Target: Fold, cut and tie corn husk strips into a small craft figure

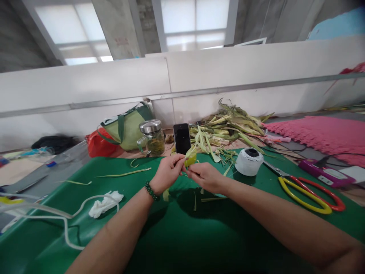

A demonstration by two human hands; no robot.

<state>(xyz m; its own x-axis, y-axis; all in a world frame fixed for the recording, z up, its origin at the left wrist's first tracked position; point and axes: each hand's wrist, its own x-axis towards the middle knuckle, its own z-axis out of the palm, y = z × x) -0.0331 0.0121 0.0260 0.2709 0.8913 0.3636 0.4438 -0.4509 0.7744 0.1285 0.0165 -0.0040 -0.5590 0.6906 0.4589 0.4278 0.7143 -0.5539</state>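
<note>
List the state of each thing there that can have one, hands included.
Left hand: pinching yellow-green leaf piece.
Right hand: fingers curled beside it, grip unclear.
Phone: upright, screen dark.
Glass mug: upright, lid on.
Scissors: lying flat, blades look closed.
Thread spool: upright, thread wound on.
White tissue: crumpled.
White cable: loosely looped.
Green bag: open or shut, unclear.

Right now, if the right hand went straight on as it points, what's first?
Most likely the left hand, which lies just ahead of the right hand. The yellow-green piece sits beside that line; depth is unclear, so it could be touched first.
</note>
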